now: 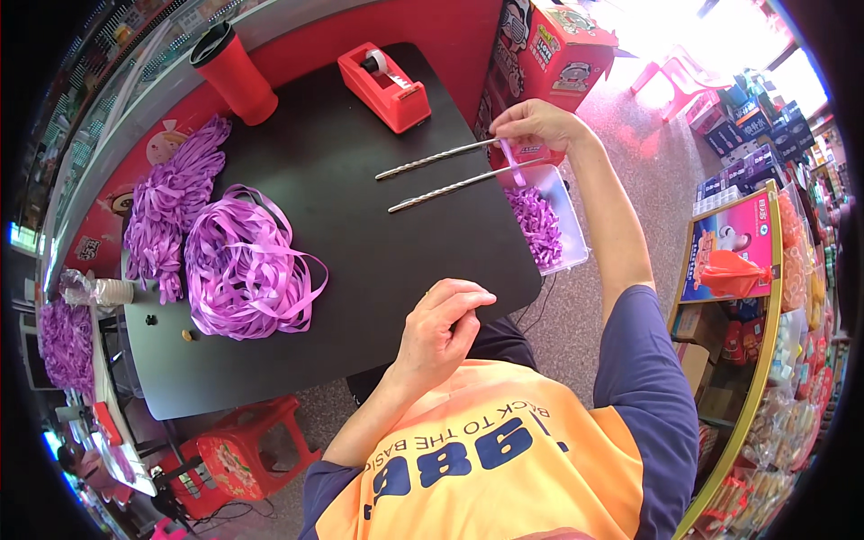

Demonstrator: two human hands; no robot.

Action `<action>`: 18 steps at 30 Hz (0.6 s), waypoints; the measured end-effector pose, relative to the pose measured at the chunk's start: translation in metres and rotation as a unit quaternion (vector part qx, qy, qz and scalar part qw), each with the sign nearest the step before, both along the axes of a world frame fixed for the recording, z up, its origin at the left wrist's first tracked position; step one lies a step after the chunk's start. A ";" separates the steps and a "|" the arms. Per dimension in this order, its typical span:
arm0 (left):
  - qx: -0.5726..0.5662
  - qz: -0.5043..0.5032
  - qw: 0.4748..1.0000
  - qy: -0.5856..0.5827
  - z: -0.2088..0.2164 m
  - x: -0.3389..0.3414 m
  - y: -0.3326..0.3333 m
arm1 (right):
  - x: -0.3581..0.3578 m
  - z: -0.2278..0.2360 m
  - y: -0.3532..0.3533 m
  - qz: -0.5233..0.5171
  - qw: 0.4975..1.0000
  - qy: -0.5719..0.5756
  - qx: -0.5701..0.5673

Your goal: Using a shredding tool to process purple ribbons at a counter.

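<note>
Two long, spiral-grooved metal rods (436,161) jut side by side over the right edge of the black table (378,261). A purple ribbon (513,164) runs between them near their right ends, and my right hand (540,126) pinches it there between thumb and fingers. Below hangs a white plastic bin (576,238) holding many short purple ribbon pieces (535,225). My left hand (435,335) is loosely curled at the near table edge, close to my body, with no object visible in it. A loose heap of purple ribbon (247,265) lies on the table's left part.
A second ribbon bundle (175,202) lies behind the heap. A red tape dispenser (385,88) and a red cylindrical container (236,76) stand at the back. Red stools (252,450) are at lower left; a goods shelf (747,333) stands right, and a red carton (567,49) beyond the table.
</note>
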State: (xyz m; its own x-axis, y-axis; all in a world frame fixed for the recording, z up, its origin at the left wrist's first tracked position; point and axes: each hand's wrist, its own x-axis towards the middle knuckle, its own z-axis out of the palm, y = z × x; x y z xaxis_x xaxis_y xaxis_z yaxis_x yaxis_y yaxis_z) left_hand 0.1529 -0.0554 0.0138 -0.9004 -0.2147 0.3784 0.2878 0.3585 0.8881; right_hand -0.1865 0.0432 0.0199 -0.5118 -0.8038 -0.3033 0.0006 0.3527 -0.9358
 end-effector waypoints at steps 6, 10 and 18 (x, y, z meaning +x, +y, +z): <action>0.005 0.000 1.000 -0.002 -0.001 -0.001 0.000 | 0.019 -0.007 0.032 -0.120 0.987 0.091 0.064; -0.020 -0.004 1.000 0.004 0.000 -0.002 0.000 | 0.042 -0.005 0.035 -0.018 0.992 0.105 0.060; -0.008 0.013 1.000 -0.005 -0.001 -0.001 0.002 | 0.036 -0.014 0.040 -0.027 1.000 0.000 0.006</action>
State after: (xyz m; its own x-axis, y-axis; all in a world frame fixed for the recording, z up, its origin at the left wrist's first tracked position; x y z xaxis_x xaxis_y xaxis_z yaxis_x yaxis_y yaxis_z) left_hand 0.1522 -0.0533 0.0133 -0.8981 -0.2324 0.3733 0.2695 0.3798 0.8849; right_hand -0.1508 0.0829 0.0059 -0.5545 -0.7714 -0.3122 0.0197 0.3629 -0.9316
